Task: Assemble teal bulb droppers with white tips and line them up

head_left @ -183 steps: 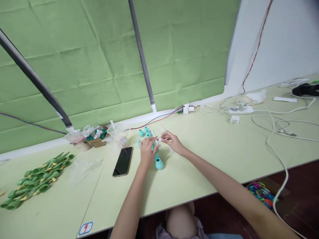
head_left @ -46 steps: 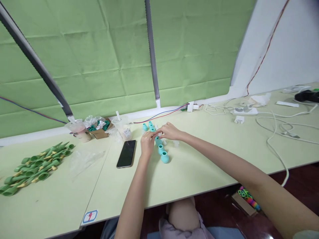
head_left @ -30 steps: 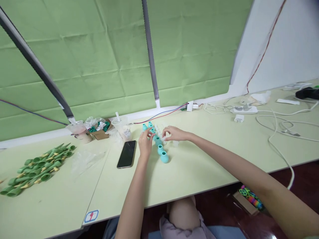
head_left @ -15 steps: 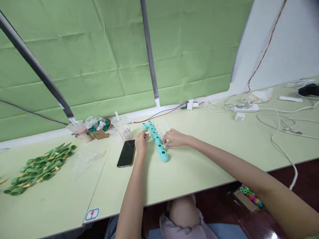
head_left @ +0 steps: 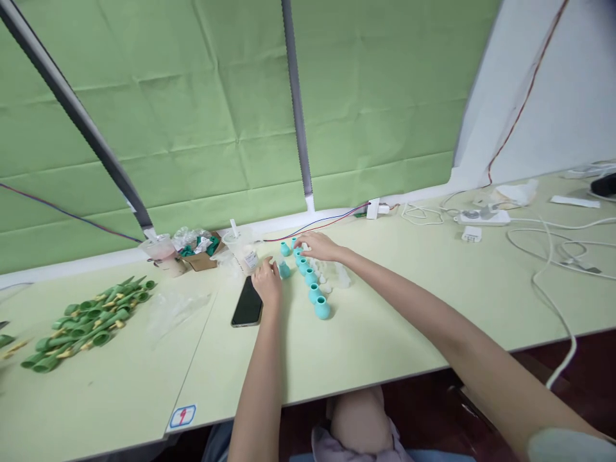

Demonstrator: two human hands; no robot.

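Small turquoise vase-shaped pots with round open mouths stand in a slanting row on the table. My right hand reaches over the row's far end, fingers stretched and bent down at a pot; whether they touch it is unclear. Small white translucent pieces lie along the row's right side. My left hand hovers by the upper end of a black phone, its fingers loosely apart. Just right of those fingers is another turquoise pot. One more pot stands farther back, left of the row.
Behind the phone stand a plastic cup with a straw, an open cardboard box and a second drink cup. Green tubular pieces are heaped at left beside a clear plastic bag. A power strip and white cables spread at right.
My right hand has moved from the white pieces to the far end of the pot row. My left hand has drawn slightly left, and a pot now shows beside it.
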